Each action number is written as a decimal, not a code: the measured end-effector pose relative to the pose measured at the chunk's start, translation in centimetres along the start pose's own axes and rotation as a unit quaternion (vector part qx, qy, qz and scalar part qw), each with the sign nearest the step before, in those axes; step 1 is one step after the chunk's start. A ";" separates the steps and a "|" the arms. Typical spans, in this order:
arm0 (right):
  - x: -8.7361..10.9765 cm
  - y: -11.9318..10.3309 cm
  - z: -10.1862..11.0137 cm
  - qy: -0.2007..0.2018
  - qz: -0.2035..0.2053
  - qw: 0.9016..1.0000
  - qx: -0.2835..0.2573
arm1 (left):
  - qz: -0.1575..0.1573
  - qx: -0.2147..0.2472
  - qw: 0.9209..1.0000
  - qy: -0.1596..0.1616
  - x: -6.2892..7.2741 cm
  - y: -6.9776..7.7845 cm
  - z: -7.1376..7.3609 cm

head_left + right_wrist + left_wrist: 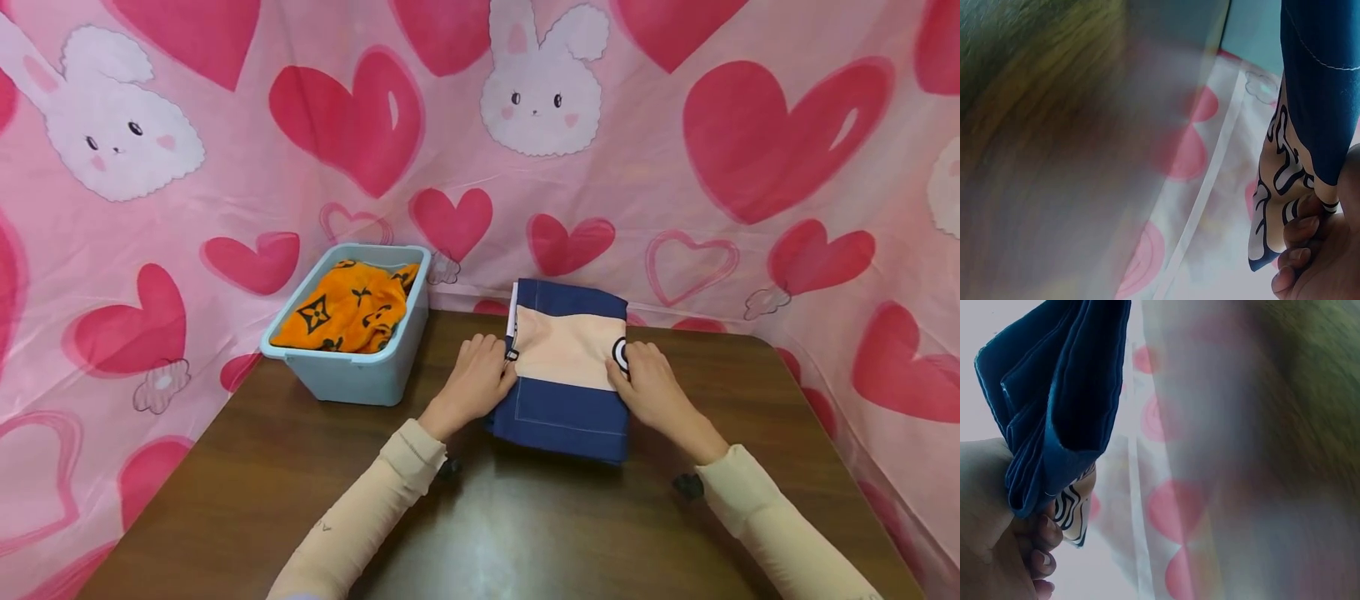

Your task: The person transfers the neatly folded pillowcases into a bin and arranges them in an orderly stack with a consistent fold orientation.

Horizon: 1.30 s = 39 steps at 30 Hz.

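Observation:
A folded navy-and-peach cloth (570, 350) is held over the table between both hands. My left hand (476, 375) grips its left side, and my right hand (654, 383) holds the right side, by a black-and-white ring print. In the left wrist view, several navy layers (1082, 406) stack up, with the left hand's fingers (1044, 534) curled under them. From the right wrist, the right hand's fingers (1300, 231) curl around the cloth's lower edge. Black-and-white lettering shows on its peach underside (1279, 181).
To the left, a light blue plastic bin (352, 379) holds an orange cloth (348, 308) with black patterns. The brown wooden table (480, 533) extends beneath everything. Pink fabric (637, 175) with hearts and rabbits hangs behind and on both sides.

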State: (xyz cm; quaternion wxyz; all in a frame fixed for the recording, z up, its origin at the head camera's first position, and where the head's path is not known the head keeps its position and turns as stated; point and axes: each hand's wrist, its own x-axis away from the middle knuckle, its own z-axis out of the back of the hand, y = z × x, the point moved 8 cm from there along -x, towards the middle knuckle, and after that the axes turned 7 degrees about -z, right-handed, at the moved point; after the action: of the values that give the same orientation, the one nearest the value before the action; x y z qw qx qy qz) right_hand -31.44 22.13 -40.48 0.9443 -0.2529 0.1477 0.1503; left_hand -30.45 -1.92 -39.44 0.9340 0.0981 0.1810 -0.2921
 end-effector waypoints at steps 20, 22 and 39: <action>-0.1 -2.1 -0.7 0.009 0.008 1.000 -0.021 | 0.007 -0.013 1.000 -0.009 1.9 -1.5 0.6; -0.1 -2.2 -0.8 0.009 0.008 1.000 -0.025 | 0.005 -0.014 1.000 -0.008 2.0 -1.5 0.6; 0.0 -3.7 -1.6 0.027 0.024 0.998 -0.054 | -0.005 -0.054 0.998 0.023 3.3 -2.0 2.7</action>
State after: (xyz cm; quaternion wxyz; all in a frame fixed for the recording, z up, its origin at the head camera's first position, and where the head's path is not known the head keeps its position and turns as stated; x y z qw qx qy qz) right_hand -30.48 18.22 -40.22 0.9211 -0.3041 0.1703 0.1735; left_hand -28.33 -5.96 -38.40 0.9318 0.0538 0.2188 -0.2846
